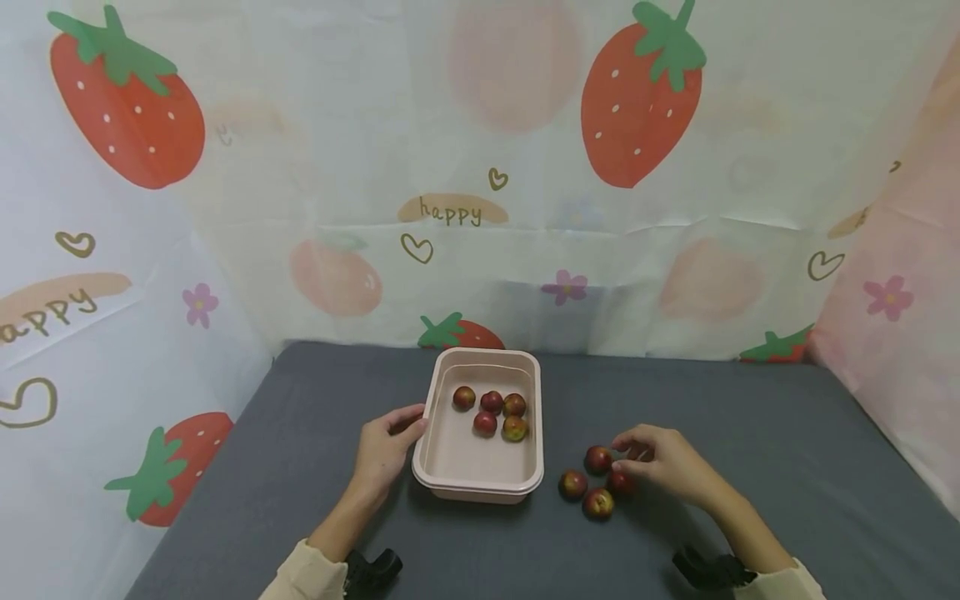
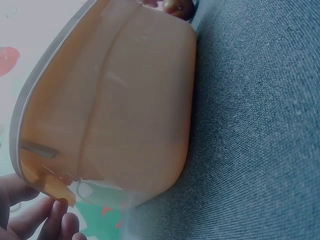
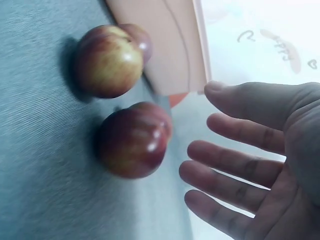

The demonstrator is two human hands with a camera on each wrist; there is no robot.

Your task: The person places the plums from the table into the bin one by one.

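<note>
A pale pink plastic container (image 1: 480, 467) stands on the table with several red-and-yellow plums (image 1: 485, 423) inside it. My left hand (image 1: 381, 450) pinches the container's left rim between thumb and fingers; in the left wrist view the fingertips (image 2: 60, 205) are at the rim's edge. To the right of the container lies a small group of plums (image 1: 597, 503). Over the group's right side, my right hand (image 1: 663, 462) has its fingers spread and nothing between them. The right wrist view shows a dark red plum (image 3: 132, 142) just beyond those fingers.
A dark grey cloth (image 1: 330, 383) covers the table. Behind and at both sides hang white and pink sheets (image 1: 540, 275) printed with strawberries and hearts. A dark camera mount is on each wrist.
</note>
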